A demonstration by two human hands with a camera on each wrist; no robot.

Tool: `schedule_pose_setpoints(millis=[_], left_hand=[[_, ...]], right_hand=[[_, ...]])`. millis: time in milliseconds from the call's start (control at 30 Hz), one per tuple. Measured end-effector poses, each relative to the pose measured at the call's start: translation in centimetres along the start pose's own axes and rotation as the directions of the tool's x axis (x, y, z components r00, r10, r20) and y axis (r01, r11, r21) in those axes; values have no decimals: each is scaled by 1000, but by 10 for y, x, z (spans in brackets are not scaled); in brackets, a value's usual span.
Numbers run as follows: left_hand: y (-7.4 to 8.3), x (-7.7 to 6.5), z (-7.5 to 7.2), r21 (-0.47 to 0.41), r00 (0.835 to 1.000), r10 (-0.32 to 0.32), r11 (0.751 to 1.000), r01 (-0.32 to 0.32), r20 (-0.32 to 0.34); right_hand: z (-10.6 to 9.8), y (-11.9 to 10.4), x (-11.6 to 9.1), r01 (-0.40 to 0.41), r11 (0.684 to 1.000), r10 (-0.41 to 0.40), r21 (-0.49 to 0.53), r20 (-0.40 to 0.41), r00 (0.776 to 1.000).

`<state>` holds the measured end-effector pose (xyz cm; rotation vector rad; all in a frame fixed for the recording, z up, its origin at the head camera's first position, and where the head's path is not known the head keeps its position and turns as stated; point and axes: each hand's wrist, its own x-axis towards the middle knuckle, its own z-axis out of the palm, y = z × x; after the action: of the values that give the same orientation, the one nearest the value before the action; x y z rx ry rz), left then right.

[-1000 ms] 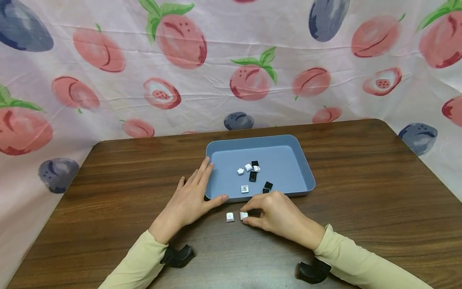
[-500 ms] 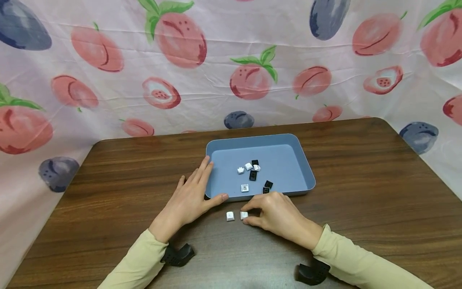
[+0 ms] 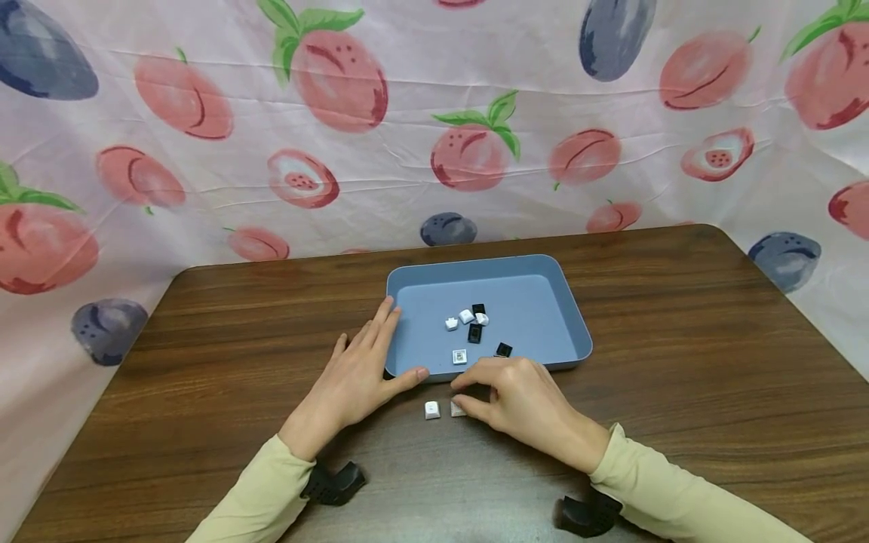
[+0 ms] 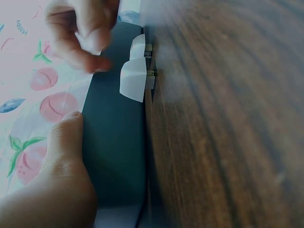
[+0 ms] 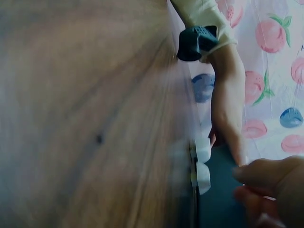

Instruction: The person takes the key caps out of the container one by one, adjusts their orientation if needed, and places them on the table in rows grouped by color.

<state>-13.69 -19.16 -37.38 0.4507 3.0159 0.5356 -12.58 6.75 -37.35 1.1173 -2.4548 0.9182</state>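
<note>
Two white keycaps stand side by side on the table before the tray, the left keycap (image 3: 432, 410) and the right keycap (image 3: 456, 411). My right hand (image 3: 526, 388) hovers close over the right one, thumb and index finger parted with nothing between them; the thumb partly covers that keycap in the head view. From the left wrist, the nearer keycap (image 4: 134, 78) shows below the right fingertips. My left hand (image 3: 356, 381) rests at the front left corner of the blue tray (image 3: 539, 317), fingers straight along its left side and thumb along the front.
Inside the tray lie several loose keycaps, among them a white keycap (image 3: 459, 357) lying upside down and a black keycap (image 3: 475, 333). One black keycap is mostly hidden behind the right hand. A fruit-print cloth (image 3: 407, 151) hangs behind the wooden table (image 3: 271, 324).
My right thumb and index finger pinched the right keycap earlier; now they have let go and lifted slightly, leaving it on the table. The left hand has stayed put.
</note>
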Motion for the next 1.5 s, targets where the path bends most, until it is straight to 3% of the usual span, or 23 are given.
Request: schedule_pose_setpoints(millis=[133, 267, 567, 800, 1000, 1233, 1367, 1500], left_hand=[[0, 0, 0, -3, 1000, 3, 1000, -3, -4], [0, 0, 1, -5, 1000, 3, 1000, -3, -3], [2, 3, 0, -6, 1000, 4, 1000, -4, -4], [4, 3, -1, -3, 1000, -3, 1000, 3, -1], [3, 1, -1, -2, 1000, -2, 1000, 2, -4], [2, 0, -1, -6, 1000, -7, 1000, 7, -6], [2, -1, 0, -7, 1000, -6, 1000, 6, -9], [2, -2, 1, -6, 1000, -3, 1000, 3, -18]], right_hand=[[-2, 11, 3, 16, 1000, -18, -15, -109, 994], [-6, 23, 6, -29, 1000, 27, -8, -133, 991], [-16, 40, 16, -183, 978, 188, 102, -39, 981], [-25, 52, 22, -304, 952, 302, 25, 60, 951], [-26, 58, 22, -247, 969, 245, -12, 183, 952], [-27, 62, 24, -195, 979, 204, -59, 271, 941], [-28, 62, 26, -174, 981, 190, -80, 295, 936], [-28, 63, 26, -138, 986, 160, -96, 283, 946]])
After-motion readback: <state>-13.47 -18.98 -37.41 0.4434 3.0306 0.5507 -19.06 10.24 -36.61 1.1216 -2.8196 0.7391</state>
